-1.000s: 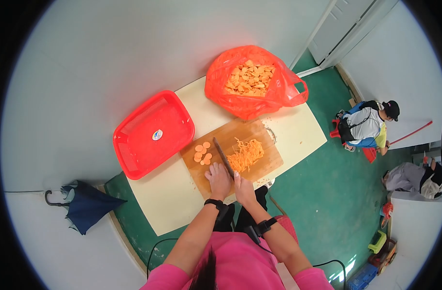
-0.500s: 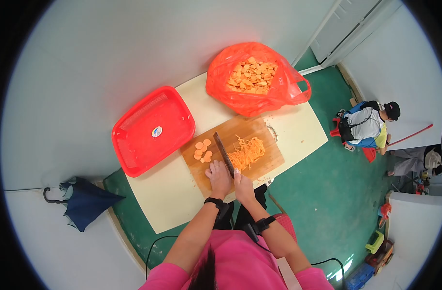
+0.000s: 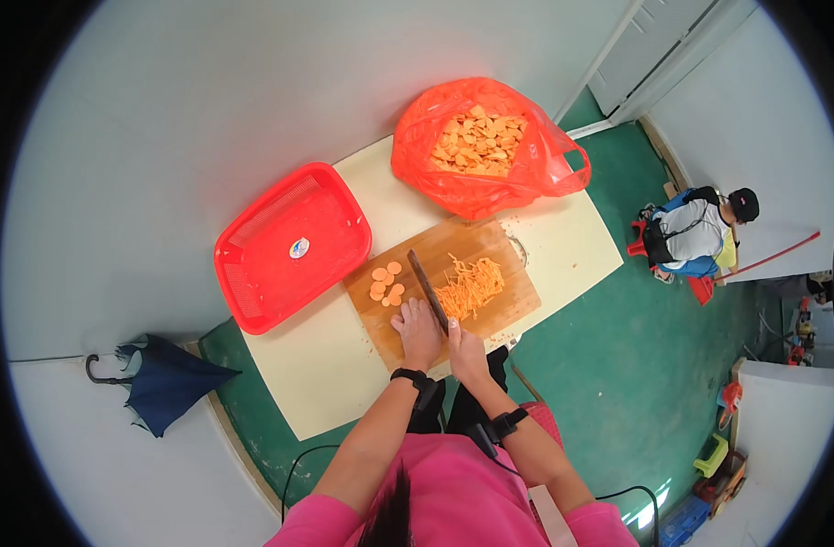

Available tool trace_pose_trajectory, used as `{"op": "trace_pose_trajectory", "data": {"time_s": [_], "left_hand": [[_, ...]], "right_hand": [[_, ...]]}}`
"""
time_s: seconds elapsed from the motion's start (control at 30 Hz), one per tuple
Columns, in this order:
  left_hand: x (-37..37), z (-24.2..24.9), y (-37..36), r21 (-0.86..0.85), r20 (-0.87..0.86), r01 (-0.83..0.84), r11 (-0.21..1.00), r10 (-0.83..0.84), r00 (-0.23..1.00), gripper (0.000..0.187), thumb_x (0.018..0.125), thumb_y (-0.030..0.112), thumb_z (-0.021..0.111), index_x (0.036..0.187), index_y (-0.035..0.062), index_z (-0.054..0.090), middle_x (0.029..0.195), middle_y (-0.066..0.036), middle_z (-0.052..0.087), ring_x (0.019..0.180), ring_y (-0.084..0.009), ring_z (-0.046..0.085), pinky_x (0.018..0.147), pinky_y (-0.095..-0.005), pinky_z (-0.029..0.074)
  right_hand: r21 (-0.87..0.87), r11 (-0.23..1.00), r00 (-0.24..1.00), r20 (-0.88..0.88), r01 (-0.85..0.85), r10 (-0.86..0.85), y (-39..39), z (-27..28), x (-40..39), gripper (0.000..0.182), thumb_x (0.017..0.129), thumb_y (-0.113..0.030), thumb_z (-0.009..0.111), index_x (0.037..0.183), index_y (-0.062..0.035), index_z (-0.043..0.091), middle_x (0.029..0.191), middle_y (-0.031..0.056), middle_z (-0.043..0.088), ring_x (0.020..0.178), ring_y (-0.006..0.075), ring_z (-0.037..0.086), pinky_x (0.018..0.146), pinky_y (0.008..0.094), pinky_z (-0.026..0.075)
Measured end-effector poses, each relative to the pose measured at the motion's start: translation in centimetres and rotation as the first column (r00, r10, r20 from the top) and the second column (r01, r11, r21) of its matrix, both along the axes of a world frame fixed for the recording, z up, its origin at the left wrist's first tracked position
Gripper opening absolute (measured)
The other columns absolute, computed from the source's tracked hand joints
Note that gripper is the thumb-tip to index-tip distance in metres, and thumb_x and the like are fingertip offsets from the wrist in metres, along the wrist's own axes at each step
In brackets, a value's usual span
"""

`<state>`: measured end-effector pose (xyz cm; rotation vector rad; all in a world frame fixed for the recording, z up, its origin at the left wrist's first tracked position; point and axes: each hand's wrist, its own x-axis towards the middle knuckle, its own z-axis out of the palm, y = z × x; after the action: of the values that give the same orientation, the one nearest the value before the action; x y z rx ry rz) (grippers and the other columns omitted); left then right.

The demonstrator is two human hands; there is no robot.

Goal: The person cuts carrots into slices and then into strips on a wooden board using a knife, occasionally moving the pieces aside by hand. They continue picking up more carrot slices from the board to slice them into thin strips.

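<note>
My right hand (image 3: 467,353) is closed on the handle of a dark knife (image 3: 427,289), whose blade lies across the wooden cutting board (image 3: 373,326). Just left of the blade, my left hand (image 3: 418,330) rests on the board with its fingertips close to the knife; what is under its fingers is hidden. A heap of thin orange shreds (image 3: 470,288) sits right of the blade. Several round orange slices (image 3: 386,283) lie on the board's left part, beyond my left hand.
A red basket (image 3: 294,248) stands at the table's left. An open red bag (image 3: 476,159) of orange slices is at the back. A dark umbrella (image 3: 166,383) leans by the wall. One person (image 3: 695,230) sits at the right; another is partly visible farther off.
The whole view has shifted slightly. At the far right, the second person has moved mostly out of sight. My hands and the knife keep nearly the same places on the board.
</note>
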<state>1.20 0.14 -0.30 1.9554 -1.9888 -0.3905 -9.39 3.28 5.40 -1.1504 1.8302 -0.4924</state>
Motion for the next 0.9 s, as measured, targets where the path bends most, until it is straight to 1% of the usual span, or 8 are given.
{"op": "trace_pose_trajectory", "data": {"time_s": [0.1,0.17,0.3,0.37,0.6,0.67,0.8,0.9], "left_hand": [[-0.2,-0.3,0.0,-0.038,-0.016,-0.002,0.999,0.001,1.0,0.014,0.089,0.016,0.058,0.096,0.0038,0.055,0.105,-0.016,0.053,0.102,-0.0324,0.047,0.085,-0.047,0.03],[-0.2,-0.5,0.0,0.043,-0.022,-0.015,0.999,0.016,1.0,0.02,0.09,0.021,0.059,0.097,0.003,0.055,0.111,-0.018,0.053,0.107,-0.0346,0.046,0.087,-0.0483,0.029],[-0.2,-0.7,0.0,0.005,-0.006,-0.01,1.0,0.011,1.0,0.02,0.09,0.021,0.058,0.098,0.0027,0.054,0.11,-0.018,0.053,0.107,-0.0349,0.046,0.088,-0.0487,0.029],[-0.1,-0.5,0.1,0.025,-0.007,-0.005,1.0,0.005,1.0,0.02,0.09,0.02,0.059,0.099,0.0021,0.054,0.11,-0.018,0.053,0.106,-0.0345,0.046,0.088,-0.0487,0.029],[0.0,-0.6,0.1,-0.008,0.026,0.008,1.0,-0.007,1.0,0.018,0.088,0.017,0.06,0.098,0.0026,0.054,0.106,-0.018,0.052,0.104,-0.0343,0.046,0.087,-0.0484,0.029],[-0.1,-0.2,0.0,-0.002,0.002,0.016,1.0,-0.016,1.0,0.018,0.088,0.017,0.06,0.097,0.003,0.054,0.105,-0.017,0.053,0.104,-0.0339,0.047,0.086,-0.0483,0.03],[-0.2,-0.1,0.0,0.011,0.008,0.012,1.0,-0.012,1.0,0.017,0.087,0.017,0.06,0.096,0.003,0.055,0.105,-0.016,0.053,0.104,-0.0339,0.047,0.086,-0.0484,0.03],[-0.2,-0.2,0.0,-0.011,0.035,0.0,1.0,0.0,0.999,0.017,0.087,0.016,0.06,0.096,0.0029,0.055,0.105,-0.016,0.053,0.104,-0.0342,0.047,0.086,-0.0484,0.03]], "right_hand": [[0.025,1.0,1.0,-0.012,0.02,-0.019,-0.3,-0.1,0.4,0.066,0.105,-0.047,0.034,0.087,0.0078,0.066,0.083,0.035,0.063,0.086,0.0533,0.061,0.078,0.0572,0.047],[-0.095,0.995,0.999,-0.013,0.04,-0.042,-0.6,-0.8,0.8,0.065,0.107,-0.044,0.032,0.08,0.009,0.059,0.074,0.034,0.057,0.075,0.0518,0.057,0.069,0.0545,0.043],[-0.093,0.995,0.999,0.033,0.032,-0.029,-0.8,-0.7,0.2,0.067,0.106,-0.046,0.031,0.078,0.0086,0.059,0.073,0.0333,0.058,0.076,0.0514,0.058,0.07,0.0546,0.044],[-0.001,1.0,0.998,0.058,0.026,-0.026,-0.4,-0.3,-0.1,0.068,0.106,-0.046,0.033,0.084,0.0101,0.065,0.082,0.0361,0.062,0.086,0.0538,0.06,0.077,0.0562,0.047],[0.018,1.0,1.0,0.029,0.008,-0.009,0.1,-0.4,-0.4,0.068,0.106,-0.046,0.033,0.085,0.0095,0.065,0.082,0.0366,0.062,0.087,0.0538,0.061,0.079,0.0564,0.047],[-0.036,0.999,0.999,0.03,0.032,-0.031,0.2,-0.8,-0.3,0.068,0.107,-0.046,0.032,0.078,0.0089,0.06,0.073,0.033,0.059,0.075,0.0518,0.059,0.07,0.0542,0.045],[-0.043,0.998,0.999,0.006,0.039,-0.039,-0.1,-1.0,0.5,0.068,0.107,-0.046,0.032,0.078,0.0087,0.06,0.073,0.0333,0.059,0.076,0.0524,0.058,0.07,0.054,0.045],[-0.114,0.993,0.999,-0.028,0.034,-0.038,-0.3,-1.5,0.7,0.068,0.107,-0.046,0.032,0.078,0.0084,0.061,0.071,0.0328,0.059,0.075,0.0525,0.058,0.07,0.054,0.045]]}}
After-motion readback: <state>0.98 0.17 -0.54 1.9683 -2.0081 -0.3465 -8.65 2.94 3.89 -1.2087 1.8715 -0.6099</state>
